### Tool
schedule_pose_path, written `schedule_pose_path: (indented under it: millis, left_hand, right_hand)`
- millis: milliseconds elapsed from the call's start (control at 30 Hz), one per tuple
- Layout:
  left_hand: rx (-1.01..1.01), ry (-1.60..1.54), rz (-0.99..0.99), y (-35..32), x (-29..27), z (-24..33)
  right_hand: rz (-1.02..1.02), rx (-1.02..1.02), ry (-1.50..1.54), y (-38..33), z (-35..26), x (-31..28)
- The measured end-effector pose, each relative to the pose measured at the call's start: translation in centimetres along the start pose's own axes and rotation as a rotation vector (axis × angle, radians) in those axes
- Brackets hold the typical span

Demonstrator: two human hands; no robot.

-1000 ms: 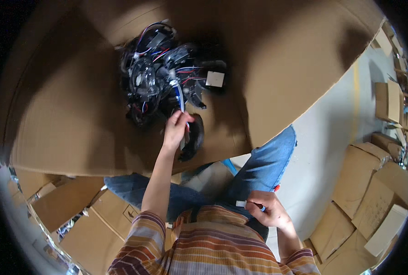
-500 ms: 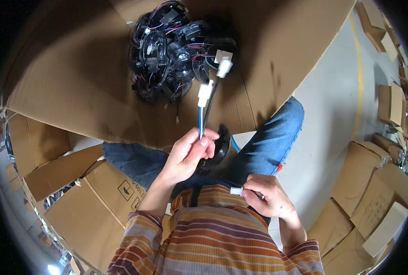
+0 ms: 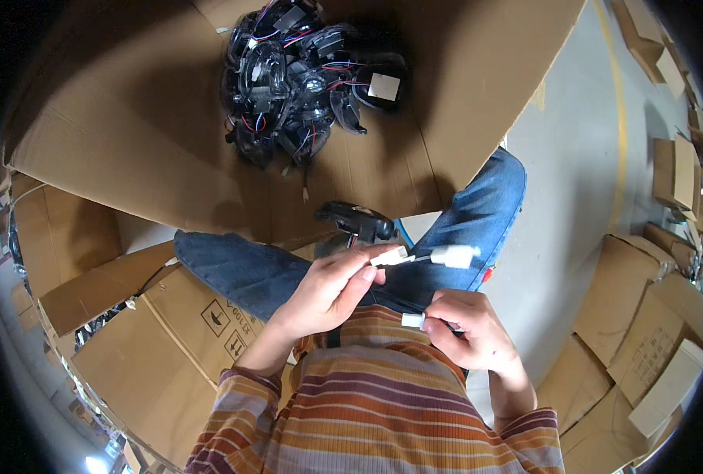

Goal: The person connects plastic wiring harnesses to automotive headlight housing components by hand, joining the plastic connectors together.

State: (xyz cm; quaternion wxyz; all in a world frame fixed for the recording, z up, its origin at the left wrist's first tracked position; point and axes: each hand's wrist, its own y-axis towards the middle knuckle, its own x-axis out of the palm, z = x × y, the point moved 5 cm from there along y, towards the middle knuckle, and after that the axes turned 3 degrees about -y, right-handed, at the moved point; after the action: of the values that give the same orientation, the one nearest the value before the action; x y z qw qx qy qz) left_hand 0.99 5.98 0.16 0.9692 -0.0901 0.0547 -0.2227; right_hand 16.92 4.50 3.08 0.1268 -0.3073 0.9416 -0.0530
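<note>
In the middle, the fingers of my left hand (image 3: 328, 292) are closed on a white plug connector (image 3: 391, 257). A second white connector (image 3: 454, 256), smeared by motion, sticks out to its right on a short lead. Just beyond those fingers is a black plastic lamp unit (image 3: 355, 221), with a bit of red wire below it; what supports it is hidden. Lower right, my right hand (image 3: 470, 328) pinches a small white connector (image 3: 413, 320) between thumb and forefinger, its tip turned toward the left hand. A gap separates this small connector from the other two.
Ahead stands a large open cardboard box (image 3: 154, 150) holding a heap of black lamp units (image 3: 296, 87) with coloured wires. Closed and flattened cartons (image 3: 146, 355) lie at left, more boxes (image 3: 612, 316) at right. My jeans-clad knees (image 3: 493, 205) flank the box's near edge.
The two white connectors at my left hand have swung down from upright to point right, nearer the right hand. The lamp unit has tipped over beyond the fingers. My right hand has barely moved.
</note>
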Motion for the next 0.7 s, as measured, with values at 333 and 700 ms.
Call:
schedule_pose_path:
  millis: [333,700]
  left_hand:
    - [0.079,-0.299,-0.292,-0.9,1.0,-0.9]
    - [0.156,-0.267,-0.520,-0.5,2.2,-0.3]
  right_hand:
    - [0.016,-0.043,0.043,-1.1,0.0,-3.4]
    - [-0.025,-0.091,0.018,-0.4,-0.1,-1.4]
